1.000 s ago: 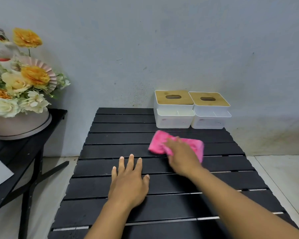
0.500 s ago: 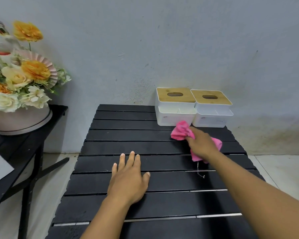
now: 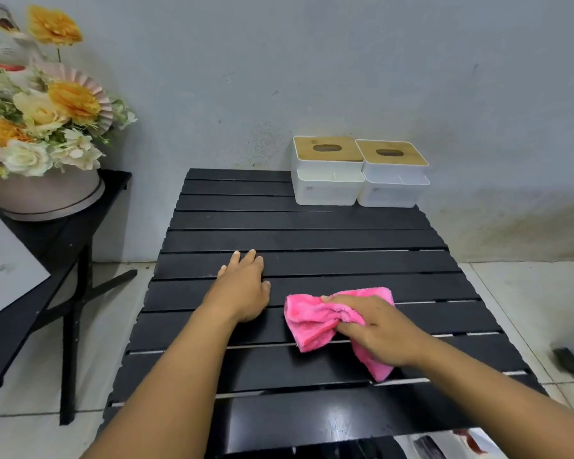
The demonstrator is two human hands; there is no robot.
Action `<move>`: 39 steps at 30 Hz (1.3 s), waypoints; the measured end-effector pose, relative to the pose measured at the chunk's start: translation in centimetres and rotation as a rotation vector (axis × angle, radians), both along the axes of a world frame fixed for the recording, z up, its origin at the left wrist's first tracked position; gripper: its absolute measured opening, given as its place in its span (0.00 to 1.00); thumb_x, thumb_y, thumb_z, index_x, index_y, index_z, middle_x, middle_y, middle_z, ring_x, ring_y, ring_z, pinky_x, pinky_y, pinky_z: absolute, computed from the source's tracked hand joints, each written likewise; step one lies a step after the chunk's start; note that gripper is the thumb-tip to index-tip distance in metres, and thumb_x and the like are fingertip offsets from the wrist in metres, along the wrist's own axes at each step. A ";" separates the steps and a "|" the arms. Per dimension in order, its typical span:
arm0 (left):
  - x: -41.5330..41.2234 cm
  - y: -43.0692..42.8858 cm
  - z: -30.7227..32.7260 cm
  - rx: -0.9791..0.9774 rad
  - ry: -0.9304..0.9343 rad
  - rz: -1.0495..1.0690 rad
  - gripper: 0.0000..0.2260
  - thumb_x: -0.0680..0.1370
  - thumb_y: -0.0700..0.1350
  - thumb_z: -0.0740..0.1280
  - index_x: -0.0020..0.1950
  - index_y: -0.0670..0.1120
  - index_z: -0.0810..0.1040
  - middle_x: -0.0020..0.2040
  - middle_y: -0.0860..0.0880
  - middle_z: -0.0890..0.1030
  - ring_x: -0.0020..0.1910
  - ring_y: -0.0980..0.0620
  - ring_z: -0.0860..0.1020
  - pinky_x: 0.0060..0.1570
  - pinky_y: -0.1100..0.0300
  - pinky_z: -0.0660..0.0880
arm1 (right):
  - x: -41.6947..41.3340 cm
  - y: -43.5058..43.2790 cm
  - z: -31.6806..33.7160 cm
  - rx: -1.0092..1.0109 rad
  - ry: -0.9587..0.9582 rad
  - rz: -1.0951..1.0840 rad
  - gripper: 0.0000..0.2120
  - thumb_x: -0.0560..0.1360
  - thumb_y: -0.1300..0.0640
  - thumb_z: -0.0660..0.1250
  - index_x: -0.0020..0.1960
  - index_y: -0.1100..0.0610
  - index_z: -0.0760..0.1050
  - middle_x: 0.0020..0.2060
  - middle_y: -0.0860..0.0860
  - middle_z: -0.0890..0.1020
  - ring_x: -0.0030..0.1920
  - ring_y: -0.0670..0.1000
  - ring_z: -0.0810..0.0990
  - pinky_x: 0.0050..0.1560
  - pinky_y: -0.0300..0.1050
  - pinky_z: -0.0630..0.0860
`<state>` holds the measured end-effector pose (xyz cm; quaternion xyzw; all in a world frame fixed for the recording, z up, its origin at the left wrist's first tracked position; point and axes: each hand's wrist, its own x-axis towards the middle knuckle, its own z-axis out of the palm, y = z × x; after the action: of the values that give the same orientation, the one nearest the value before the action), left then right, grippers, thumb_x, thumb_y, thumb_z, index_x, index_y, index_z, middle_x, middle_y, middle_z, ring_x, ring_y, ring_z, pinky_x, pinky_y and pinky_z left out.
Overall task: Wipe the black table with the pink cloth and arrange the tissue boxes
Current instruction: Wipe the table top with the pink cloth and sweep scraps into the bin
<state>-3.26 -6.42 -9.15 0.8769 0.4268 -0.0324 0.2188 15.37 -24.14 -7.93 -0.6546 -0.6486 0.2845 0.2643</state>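
The black slatted table (image 3: 312, 240) fills the middle of the head view. My right hand (image 3: 378, 329) grips the bunched pink cloth (image 3: 312, 323) and presses it on the table's near right part. Left of the cloth, my left hand (image 3: 242, 289) lies flat on the slats with straight fingers. Two white tissue boxes with wooden lids stand side by side at the far right corner against the wall: the left box (image 3: 327, 170) and the right box (image 3: 393, 173). Both have empty oval slots.
A second black table (image 3: 47, 246) stands to the left with a flower arrangement in a pale pot (image 3: 43, 193) and a white sheet (image 3: 4, 266). A grey wall backs both tables. A small dark object (image 3: 569, 361) lies on the tiled floor at right.
My right hand has pulled the pink cloth back from near the tissue boxes to the near right part of the table. My left hand has stayed flat in place.
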 end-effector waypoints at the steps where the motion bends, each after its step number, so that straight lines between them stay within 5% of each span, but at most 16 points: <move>1: -0.1 -0.4 0.2 0.004 0.013 -0.008 0.24 0.83 0.49 0.56 0.77 0.43 0.59 0.81 0.48 0.50 0.79 0.44 0.46 0.76 0.46 0.51 | -0.4 -0.9 0.3 -0.041 0.004 0.015 0.11 0.76 0.61 0.64 0.56 0.57 0.80 0.50 0.47 0.84 0.53 0.45 0.79 0.59 0.41 0.73; 5: -0.5 -2.0 1.2 -0.007 0.070 -0.049 0.22 0.83 0.49 0.57 0.75 0.43 0.62 0.80 0.49 0.54 0.79 0.45 0.48 0.75 0.46 0.58 | -0.9 -2.3 2.1 -0.115 0.067 0.036 0.08 0.76 0.59 0.63 0.52 0.55 0.80 0.46 0.48 0.84 0.49 0.49 0.81 0.55 0.49 0.75; 8: -1.2 -3.4 1.8 -0.021 0.122 -0.090 0.23 0.83 0.50 0.57 0.76 0.44 0.62 0.80 0.50 0.53 0.80 0.45 0.48 0.73 0.45 0.61 | 1.5 -1.2 4.5 0.099 0.036 -0.256 0.11 0.80 0.59 0.61 0.55 0.49 0.80 0.47 0.44 0.84 0.45 0.40 0.82 0.45 0.38 0.77; 11: -2.4 -5.0 2.4 -0.025 0.179 -0.141 0.21 0.82 0.50 0.57 0.74 0.45 0.63 0.78 0.50 0.57 0.79 0.45 0.50 0.71 0.44 0.64 | 4.2 -0.4 5.3 0.072 -0.059 -0.511 0.11 0.82 0.51 0.59 0.59 0.48 0.78 0.48 0.46 0.83 0.41 0.47 0.82 0.35 0.39 0.78; 14: -3.7 -6.8 3.0 -0.034 0.234 -0.181 0.23 0.82 0.49 0.57 0.76 0.45 0.61 0.79 0.51 0.56 0.79 0.45 0.51 0.72 0.44 0.63 | 3.4 -1.5 2.7 -0.122 -0.290 -0.400 0.09 0.80 0.53 0.60 0.56 0.47 0.77 0.49 0.47 0.82 0.51 0.54 0.79 0.50 0.49 0.74; 17: -4.6 -8.1 3.6 -0.023 0.274 -0.218 0.23 0.82 0.49 0.57 0.76 0.45 0.61 0.79 0.49 0.56 0.79 0.45 0.52 0.73 0.47 0.62 | 1.0 -3.2 2.2 -0.170 -0.335 -0.269 0.07 0.78 0.55 0.60 0.44 0.45 0.71 0.43 0.44 0.81 0.47 0.54 0.78 0.49 0.48 0.71; 21: -5.0 -9.8 3.9 -0.007 0.307 -0.240 0.23 0.82 0.50 0.58 0.76 0.44 0.62 0.79 0.47 0.56 0.79 0.43 0.52 0.72 0.46 0.62 | -1.6 -6.3 3.3 -0.205 -0.315 -0.110 0.06 0.81 0.53 0.59 0.47 0.49 0.74 0.43 0.43 0.81 0.46 0.51 0.79 0.48 0.47 0.71; 27: -5.3 -11.0 3.9 -0.011 0.311 -0.248 0.24 0.82 0.49 0.58 0.77 0.45 0.61 0.80 0.48 0.56 0.78 0.43 0.54 0.73 0.46 0.61 | -5.7 -9.9 4.3 -0.259 -0.171 0.012 0.07 0.80 0.53 0.61 0.53 0.46 0.77 0.47 0.41 0.82 0.48 0.43 0.79 0.55 0.48 0.75; 35: -6.8 -10.6 4.5 -0.029 0.313 -0.245 0.25 0.81 0.47 0.59 0.78 0.47 0.61 0.81 0.51 0.54 0.77 0.46 0.58 0.74 0.49 0.60 | -12.1 -11.6 5.1 -0.450 0.303 0.037 0.11 0.80 0.61 0.61 0.58 0.54 0.80 0.51 0.54 0.85 0.50 0.56 0.84 0.57 0.55 0.79; 39: -6.8 -10.2 5.1 -0.021 0.296 -0.232 0.21 0.80 0.47 0.59 0.74 0.46 0.66 0.75 0.48 0.67 0.71 0.44 0.68 0.68 0.49 0.67 | -8.2 -10.3 9.2 -0.164 0.308 -0.159 0.19 0.80 0.61 0.59 0.58 0.39 0.80 0.49 0.48 0.85 0.41 0.49 0.84 0.38 0.42 0.80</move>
<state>-10.08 -16.65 -4.10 0.9036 0.3501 -0.1902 0.1575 7.22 -34.47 1.29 -0.6718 -0.5214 0.4117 0.3277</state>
